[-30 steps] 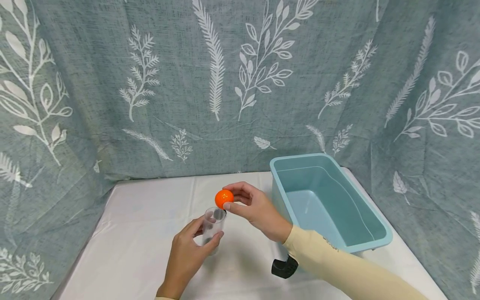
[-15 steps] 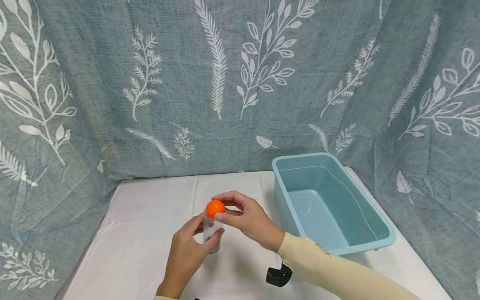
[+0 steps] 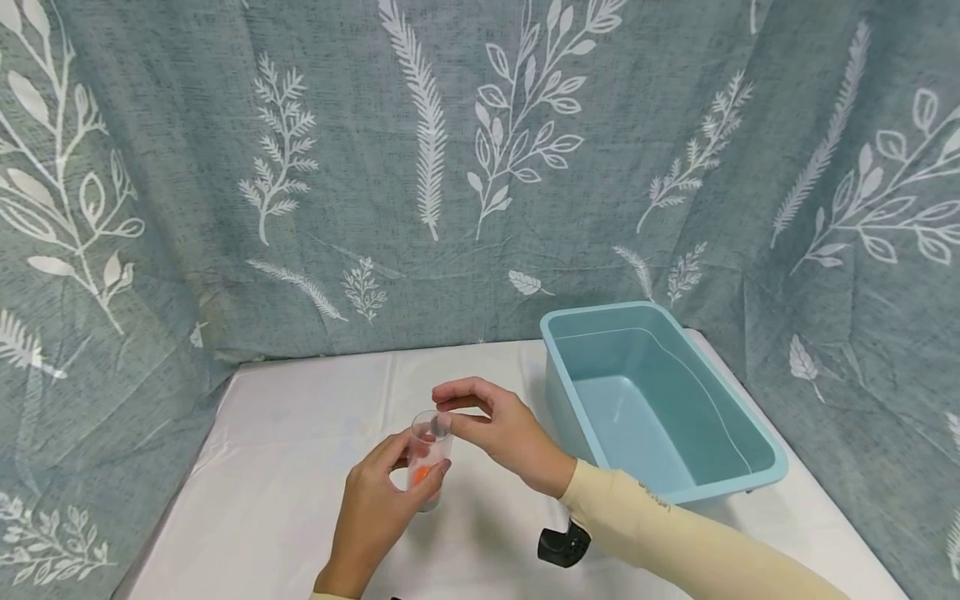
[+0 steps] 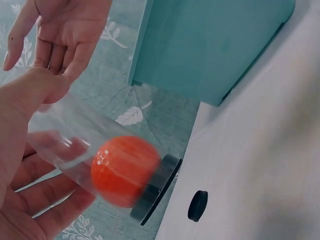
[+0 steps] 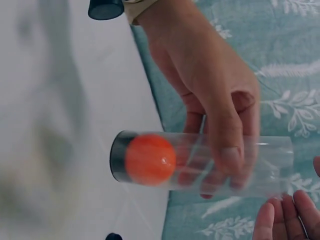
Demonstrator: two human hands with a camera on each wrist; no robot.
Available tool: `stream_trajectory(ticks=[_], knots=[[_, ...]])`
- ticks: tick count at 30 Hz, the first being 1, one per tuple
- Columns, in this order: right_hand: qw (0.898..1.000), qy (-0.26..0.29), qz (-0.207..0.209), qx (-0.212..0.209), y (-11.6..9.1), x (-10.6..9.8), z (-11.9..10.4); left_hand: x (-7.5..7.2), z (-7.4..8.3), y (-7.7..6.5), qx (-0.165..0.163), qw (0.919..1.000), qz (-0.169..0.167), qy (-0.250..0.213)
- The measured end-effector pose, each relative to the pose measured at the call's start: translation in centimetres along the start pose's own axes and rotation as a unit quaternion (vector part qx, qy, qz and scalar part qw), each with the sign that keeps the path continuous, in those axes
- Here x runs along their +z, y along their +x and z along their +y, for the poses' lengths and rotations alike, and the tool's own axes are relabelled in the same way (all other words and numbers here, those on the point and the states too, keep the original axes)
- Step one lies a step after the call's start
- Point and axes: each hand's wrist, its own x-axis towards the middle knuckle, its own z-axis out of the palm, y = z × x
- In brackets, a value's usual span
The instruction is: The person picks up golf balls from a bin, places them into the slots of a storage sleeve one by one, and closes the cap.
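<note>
My left hand point(image 3: 377, 490) grips a clear plastic tube point(image 3: 429, 448), with the thumb on one side and fingers on the other. The tube's upper end is uncovered, and a black cap point(image 4: 156, 189) closes its lower end. Inside, a glossy orange ball point(image 4: 125, 171) sits at the bottom against the cap, partly covered by my left thumb in the head view. My right hand point(image 3: 508, 435) hovers at the tube's rim with its fingers loosely bent and nothing between them. Whether its fingertips touch the rim I cannot tell.
A light blue plastic tub point(image 3: 577, 392) stands at the right of the white-covered table point(image 3: 300, 417). A small black disc-like piece point(image 4: 198, 205) lies on the cloth. Grey-green leaf-patterned fabric point(image 3: 337, 183) hangs behind and at both sides.
My right hand brought the orange ball left and down to the tube's mouth and let it go. The ball dropped to the tube's bottom. My left hand stayed almost still.
</note>
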Motion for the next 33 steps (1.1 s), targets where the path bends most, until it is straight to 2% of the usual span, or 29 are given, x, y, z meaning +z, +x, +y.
stream_trajectory(ticks=[6, 14, 22, 33], knots=[[1.0, -0.001, 0.011, -0.024, 0.1, -1.0, -0.6, 0.1, -0.1, 0.2, 0.009, 0.9999, 0.011, 0.005], [0.999, 0.0, 0.036, -0.026, 0.3, -3.0, -1.8, 0.1, -0.4, 0.3, -0.011, 0.9999, 0.001, 0.005], [0.997, -0.016, 0.076, -0.021, 0.4, -6.4, -2.7, 0.2, -0.8, 0.1, -0.022, 0.9997, -0.002, 0.012], [0.991, -0.059, 0.116, 0.009, 0.3, -12.1, -2.2, 0.3, -1.2, 0.0, -0.022, 0.9997, 0.0, 0.009]])
